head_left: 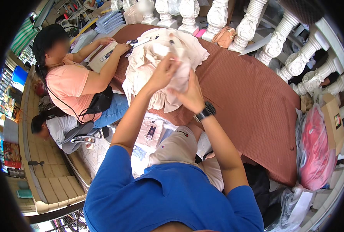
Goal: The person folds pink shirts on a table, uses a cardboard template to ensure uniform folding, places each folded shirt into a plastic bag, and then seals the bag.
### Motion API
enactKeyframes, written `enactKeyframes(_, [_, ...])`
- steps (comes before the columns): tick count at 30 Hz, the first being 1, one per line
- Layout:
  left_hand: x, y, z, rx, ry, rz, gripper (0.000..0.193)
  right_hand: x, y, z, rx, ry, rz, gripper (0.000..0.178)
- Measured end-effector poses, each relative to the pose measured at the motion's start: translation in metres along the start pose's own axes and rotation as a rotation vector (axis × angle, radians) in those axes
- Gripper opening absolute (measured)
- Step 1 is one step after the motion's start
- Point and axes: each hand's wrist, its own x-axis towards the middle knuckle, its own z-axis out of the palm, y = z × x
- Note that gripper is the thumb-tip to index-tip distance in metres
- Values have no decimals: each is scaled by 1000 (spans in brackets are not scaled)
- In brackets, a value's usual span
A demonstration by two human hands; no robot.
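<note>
A heap of pale pink garments (143, 77) with dark tags lies on the brown quilted cloth (249, 108) covering the table. Over its right side I have one pale pink garment (181, 79) lifted between my hands. My left hand (163, 74) is closed, its curled fingers pinching the upper part of that garment, a little blurred. Lower and to the right, my right hand (191, 94), with a black watch on the wrist, rests against the garment's edge. Its fingers are stretched out and the thumb stands apart from them.
Across the left side a person (73, 77) in a peach shirt handles a tagged light garment (102, 58). Folded tagged clothing (149, 133) lies below the table edge. White balusters (247, 25) line the far side. A plastic-wrapped red bundle (317, 147) stands at right.
</note>
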Motion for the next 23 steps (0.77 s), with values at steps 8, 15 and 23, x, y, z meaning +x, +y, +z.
enactKeyframes(8, [64, -70, -13, 65, 207, 21, 24, 87, 33, -1, 663, 244, 310, 21])
enactKeyframes(15, [93, -86, 4, 239, 336, 42, 45, 157, 3, -72, 1144, 161, 313, 35])
enactKeyframes(23, [141, -81, 20, 350, 383, -83, 109, 194, -37, -128, 811, -68, 183, 40])
